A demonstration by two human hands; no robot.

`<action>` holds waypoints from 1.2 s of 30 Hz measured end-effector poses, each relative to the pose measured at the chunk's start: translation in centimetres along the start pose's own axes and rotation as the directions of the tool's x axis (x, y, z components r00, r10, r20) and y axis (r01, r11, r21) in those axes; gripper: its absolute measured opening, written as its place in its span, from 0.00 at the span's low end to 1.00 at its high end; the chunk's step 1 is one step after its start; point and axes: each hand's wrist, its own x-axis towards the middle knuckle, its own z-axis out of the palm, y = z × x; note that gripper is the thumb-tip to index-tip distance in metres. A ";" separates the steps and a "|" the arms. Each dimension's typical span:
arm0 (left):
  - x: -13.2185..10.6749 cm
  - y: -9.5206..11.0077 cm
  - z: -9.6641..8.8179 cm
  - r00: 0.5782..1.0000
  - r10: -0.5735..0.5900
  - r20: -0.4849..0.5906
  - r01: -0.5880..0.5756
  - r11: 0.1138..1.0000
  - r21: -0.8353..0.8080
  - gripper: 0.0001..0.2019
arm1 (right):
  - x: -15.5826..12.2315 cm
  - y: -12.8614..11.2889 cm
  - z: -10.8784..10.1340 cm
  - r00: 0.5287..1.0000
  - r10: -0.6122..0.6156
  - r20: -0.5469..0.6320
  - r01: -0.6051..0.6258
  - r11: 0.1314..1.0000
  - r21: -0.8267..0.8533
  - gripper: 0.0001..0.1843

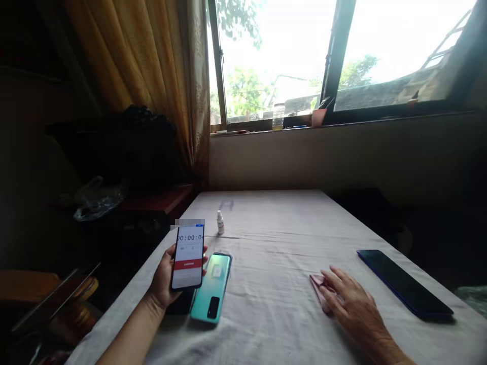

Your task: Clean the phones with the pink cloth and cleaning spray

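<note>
With 12 o'clock being taken as the direction of the window [277,56] and the dial being centred on the white-covered table [274,218], a lit phone [189,253] is being held at about 9 o'clock by the left hand [164,276]. That hand is being kept curled round the casing, with the fingertips showing along the opposite edge; timer digits and a red band are being displayed on the screen. A teal phone [215,281] is lying back upward at 4 o'clock from the lit phone, its camera block being turned towards the near side. A dark flat object [178,305] is being partly covered by the left hand and lit phone. A small white bottle [220,224] is standing upright at 1 o'clock from the lit phone. At 4 o'clock on the table, a pink cloth [315,285] is being touched by the right hand [348,299], which is being held palm down and partly open, fingers extended; whether the fabric is being pinched cannot be determined. A dark-screened device [403,284] is lying flat at 2 o'clock from the right hand, well apart from the teal phone.
</note>
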 end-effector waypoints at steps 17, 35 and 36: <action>4.4 7.0 -4.5 0.986 0.057 -0.159 0.055 0.780 0.623 0.20 | -1.0 1.4 2.2 0.999 0.011 0.032 -0.013 0.998 0.066 0.29; 14.4 5.0 -8.0 0.842 0.443 -0.307 0.435 -0.224 0.872 0.18 | -1.3 0.6 1.8 0.998 0.019 0.056 -0.023 0.998 0.067 0.27; 14.4 4.8 -8.1 0.844 0.446 -0.297 0.433 -0.242 0.868 0.18 | -1.3 0.6 1.7 0.998 0.016 0.063 -0.020 0.998 0.064 0.27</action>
